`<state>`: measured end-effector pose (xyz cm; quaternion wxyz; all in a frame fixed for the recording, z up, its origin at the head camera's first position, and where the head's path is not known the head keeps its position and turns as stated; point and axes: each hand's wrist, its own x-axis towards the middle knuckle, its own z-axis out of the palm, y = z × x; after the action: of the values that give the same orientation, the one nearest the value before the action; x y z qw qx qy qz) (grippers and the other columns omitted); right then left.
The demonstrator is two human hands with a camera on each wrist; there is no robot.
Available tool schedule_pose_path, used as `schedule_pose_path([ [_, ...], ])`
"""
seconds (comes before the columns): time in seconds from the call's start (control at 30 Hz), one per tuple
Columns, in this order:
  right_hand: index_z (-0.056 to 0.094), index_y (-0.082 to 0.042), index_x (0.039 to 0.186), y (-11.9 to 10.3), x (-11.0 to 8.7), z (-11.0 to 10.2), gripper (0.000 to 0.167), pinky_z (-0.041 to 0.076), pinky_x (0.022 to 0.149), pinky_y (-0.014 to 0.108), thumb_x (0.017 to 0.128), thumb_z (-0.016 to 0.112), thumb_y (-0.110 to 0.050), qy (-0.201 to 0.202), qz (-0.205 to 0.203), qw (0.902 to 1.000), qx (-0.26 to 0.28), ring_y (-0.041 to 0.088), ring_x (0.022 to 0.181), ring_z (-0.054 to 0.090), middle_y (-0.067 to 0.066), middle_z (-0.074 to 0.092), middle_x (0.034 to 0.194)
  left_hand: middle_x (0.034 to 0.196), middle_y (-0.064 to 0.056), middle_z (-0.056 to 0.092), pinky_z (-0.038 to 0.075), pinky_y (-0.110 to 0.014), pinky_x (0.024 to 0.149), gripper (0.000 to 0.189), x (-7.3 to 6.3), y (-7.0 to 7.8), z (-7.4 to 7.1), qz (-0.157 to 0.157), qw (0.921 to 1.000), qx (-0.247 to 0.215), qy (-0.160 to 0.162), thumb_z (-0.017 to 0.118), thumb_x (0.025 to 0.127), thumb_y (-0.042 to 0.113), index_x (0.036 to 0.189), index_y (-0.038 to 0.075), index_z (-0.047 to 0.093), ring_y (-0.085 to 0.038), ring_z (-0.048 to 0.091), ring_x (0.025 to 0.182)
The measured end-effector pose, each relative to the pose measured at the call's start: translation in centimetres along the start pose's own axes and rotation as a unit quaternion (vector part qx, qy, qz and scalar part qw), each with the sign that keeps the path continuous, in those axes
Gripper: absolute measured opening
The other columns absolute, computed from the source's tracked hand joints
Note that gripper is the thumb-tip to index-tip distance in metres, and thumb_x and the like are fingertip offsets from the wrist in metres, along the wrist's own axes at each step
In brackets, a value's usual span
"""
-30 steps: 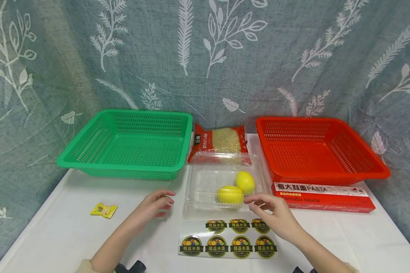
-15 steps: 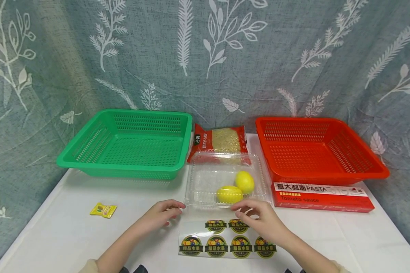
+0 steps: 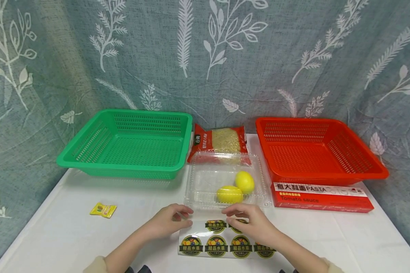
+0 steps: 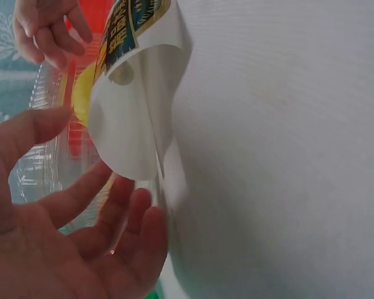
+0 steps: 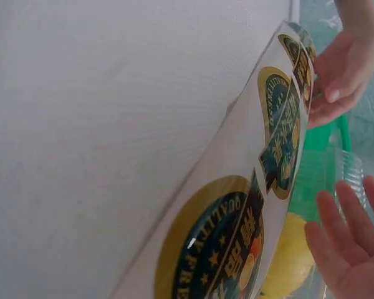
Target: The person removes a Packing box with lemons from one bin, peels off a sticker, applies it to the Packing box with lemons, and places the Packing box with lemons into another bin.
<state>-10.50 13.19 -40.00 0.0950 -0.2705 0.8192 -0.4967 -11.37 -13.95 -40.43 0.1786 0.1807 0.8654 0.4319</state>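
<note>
A sheet of round fruit stickers (image 3: 216,246) lies on the white table, its edge curling up in the left wrist view. My left hand (image 3: 171,220) hovers at its far left corner, thumb and fingers apart, fingertips right by the curled edge (image 4: 124,131). Over the sheet's far right part is my right hand (image 3: 251,222), which hides some stickers; its fingers spread loosely in the right wrist view (image 5: 352,243). Neither hand grips anything. Just beyond them sits a clear plastic clamshell box (image 3: 205,178) with two lemons (image 3: 230,194) inside.
A green basket (image 3: 136,167) stands back left, a red basket (image 3: 328,176) back right. In front of the red one lies a pasta box (image 3: 322,199). A pasta bag (image 3: 222,140) is behind the clamshell. A small yellow packet (image 3: 103,210) lies at left.
Both hands have moved inward toward each other and closer to me, from beside the clamshell to the sticker sheet's far edge. The objects on the table stay put.
</note>
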Motion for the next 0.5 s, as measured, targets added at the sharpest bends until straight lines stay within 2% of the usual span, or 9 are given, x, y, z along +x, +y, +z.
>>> schedule_pose_path([
  [0.2,0.061,-0.003,0.114,0.33,0.37,0.45,0.031,0.043,0.093,0.036,0.09,0.059,-0.023,-0.033,0.015,0.9993,-0.008,0.019,0.109,0.055,0.004,0.062,0.113,0.1,-0.008,0.059,0.044,-0.047,0.084,0.037,0.19,0.58,0.16,-0.004,0.9991,0.015,-0.039,0.067,0.082,0.024,0.109,-0.001,0.06,-0.027,0.055,0.096],
  [0.37,0.06,-0.005,0.117,0.11,0.68,0.81,0.034,0.041,0.095,0.042,0.091,0.057,-0.026,-0.055,0.028,0.998,-0.011,0.023,0.111,0.054,0.004,0.06,0.117,0.095,-0.007,0.058,0.046,-0.042,0.077,0.039,0.52,0.76,0.26,0.001,0.9985,0.037,-0.041,0.069,0.08,0.024,0.109,-0.001,0.06,-0.023,0.053,0.089],
  [0.5,0.059,-0.007,0.119,0.1,0.96,0.98,0.034,0.043,0.092,0.044,0.091,0.057,-0.026,-0.068,0.031,0.9967,-0.029,0.025,0.11,0.054,0.002,0.06,0.119,0.09,-0.004,0.056,0.045,-0.035,0.07,0.041,0.69,1.05,0.21,-0.007,0.9981,0.046,-0.039,0.073,0.076,0.022,0.108,-0.002,0.06,-0.019,0.051,0.081],
])
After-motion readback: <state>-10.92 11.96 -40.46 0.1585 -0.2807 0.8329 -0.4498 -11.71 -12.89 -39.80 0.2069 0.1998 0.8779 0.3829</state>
